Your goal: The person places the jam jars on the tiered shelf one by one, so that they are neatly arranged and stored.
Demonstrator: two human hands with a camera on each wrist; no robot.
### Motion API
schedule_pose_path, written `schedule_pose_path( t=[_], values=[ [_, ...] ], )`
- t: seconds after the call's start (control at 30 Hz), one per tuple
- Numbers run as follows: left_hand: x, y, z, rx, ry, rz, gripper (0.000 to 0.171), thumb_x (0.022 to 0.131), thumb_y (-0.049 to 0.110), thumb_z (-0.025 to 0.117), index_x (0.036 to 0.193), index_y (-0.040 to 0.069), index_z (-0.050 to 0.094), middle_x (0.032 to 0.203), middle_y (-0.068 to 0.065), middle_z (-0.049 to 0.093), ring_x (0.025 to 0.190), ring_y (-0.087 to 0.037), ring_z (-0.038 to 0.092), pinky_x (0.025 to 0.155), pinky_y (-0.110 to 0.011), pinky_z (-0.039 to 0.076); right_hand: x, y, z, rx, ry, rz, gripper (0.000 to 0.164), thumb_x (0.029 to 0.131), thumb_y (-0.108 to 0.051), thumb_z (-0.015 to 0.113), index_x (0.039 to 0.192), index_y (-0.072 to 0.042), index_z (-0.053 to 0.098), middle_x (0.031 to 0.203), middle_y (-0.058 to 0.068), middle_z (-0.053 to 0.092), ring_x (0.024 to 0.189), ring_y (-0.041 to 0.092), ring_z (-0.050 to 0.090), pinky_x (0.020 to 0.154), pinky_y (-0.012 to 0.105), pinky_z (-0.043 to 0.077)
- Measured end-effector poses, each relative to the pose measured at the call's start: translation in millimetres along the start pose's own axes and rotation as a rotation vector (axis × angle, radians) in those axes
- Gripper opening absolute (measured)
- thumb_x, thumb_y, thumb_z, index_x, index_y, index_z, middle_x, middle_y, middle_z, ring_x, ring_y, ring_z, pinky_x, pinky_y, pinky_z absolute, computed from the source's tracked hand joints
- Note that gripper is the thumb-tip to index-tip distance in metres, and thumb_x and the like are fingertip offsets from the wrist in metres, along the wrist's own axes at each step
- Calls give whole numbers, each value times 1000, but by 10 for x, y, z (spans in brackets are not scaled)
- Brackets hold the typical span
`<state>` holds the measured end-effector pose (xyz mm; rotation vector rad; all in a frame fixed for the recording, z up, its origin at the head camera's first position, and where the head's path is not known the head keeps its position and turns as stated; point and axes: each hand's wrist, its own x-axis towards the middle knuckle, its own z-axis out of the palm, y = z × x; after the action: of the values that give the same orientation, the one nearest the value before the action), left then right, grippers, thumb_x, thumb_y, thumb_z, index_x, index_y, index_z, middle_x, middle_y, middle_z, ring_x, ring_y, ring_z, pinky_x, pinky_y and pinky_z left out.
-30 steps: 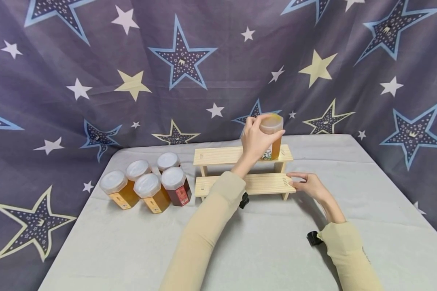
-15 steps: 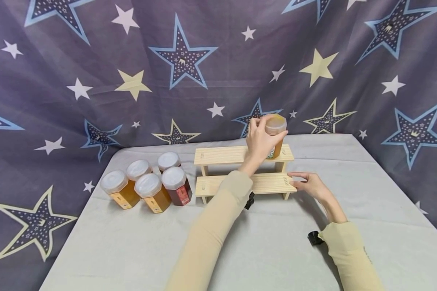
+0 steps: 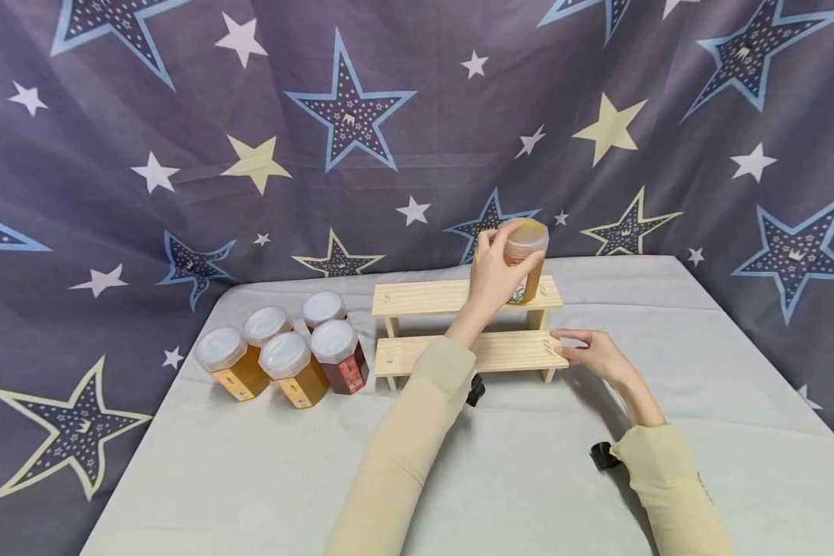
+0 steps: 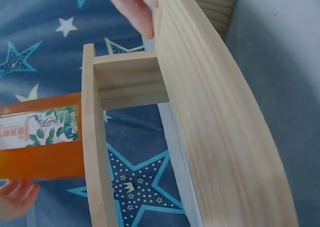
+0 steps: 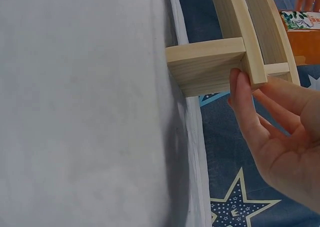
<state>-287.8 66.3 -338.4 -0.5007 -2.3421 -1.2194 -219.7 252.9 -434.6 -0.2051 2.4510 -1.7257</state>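
Observation:
An amber honey jar [image 3: 533, 279] with a pale translucent lid stands on the right part of the upper board of a two-step wooden rack [image 3: 417, 296]. My left hand [image 3: 492, 272] grips the jar near its lid, thumb on the near side and fingers reaching round behind. In the left wrist view the jar's leafy label [image 4: 55, 125] shows, and its base meets the board. At the rack's right end my right hand [image 3: 595, 357] pinches the lower board [image 3: 514, 351] between thumb and fingers, as the right wrist view [image 5: 280, 132] also shows.
Left of the rack several lidded jars stand grouped on the pale cloth [image 3: 250, 479]: amber ones such as the front jar [image 3: 302, 384], and dark red ones such as the jar [image 3: 344, 371] nearest the rack. A star-patterned curtain [image 3: 389, 62] hangs behind the table.
My left hand and the honey jar have shifted slightly right along the upper board, mostly in the first half second. My right hand keeps its hold on the lower board.

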Motion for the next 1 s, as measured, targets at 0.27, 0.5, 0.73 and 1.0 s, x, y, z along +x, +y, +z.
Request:
schedule_pose_path(
  t=[0.27,0.5,0.73,1.0],
  values=[
    [-108,-40,-118,-75,88,86,43,80,31,64,119,16,54,117,-8,44,105,-20,49,84,-29,42,5,15,0,7,1,14,41,84,-2,56,120,14,45,107,35,52,71,3,61,66,23,50],
    [-204,-29,-243,-116,176,166,34,80,22,64,110,6,59,115,-13,46,108,-21,47,89,-26,40,10,17,-5,7,3,16,42,84,-3,57,120,14,45,109,36,51,72,3,61,67,24,50],
    [-322,-14,-385,-125,150,182,28,79,19,64,104,5,61,113,-12,48,106,-20,48,90,-27,39,4,8,-2,11,7,15,42,84,-3,56,120,14,45,106,36,52,72,3,61,67,24,50],
    [-479,-45,-593,-141,99,159,28,81,20,62,105,6,61,115,-9,47,109,-20,46,92,-30,38,0,-1,-3,13,-1,18,42,84,-4,56,120,14,44,103,32,56,72,4,61,67,25,51]
  ],
)
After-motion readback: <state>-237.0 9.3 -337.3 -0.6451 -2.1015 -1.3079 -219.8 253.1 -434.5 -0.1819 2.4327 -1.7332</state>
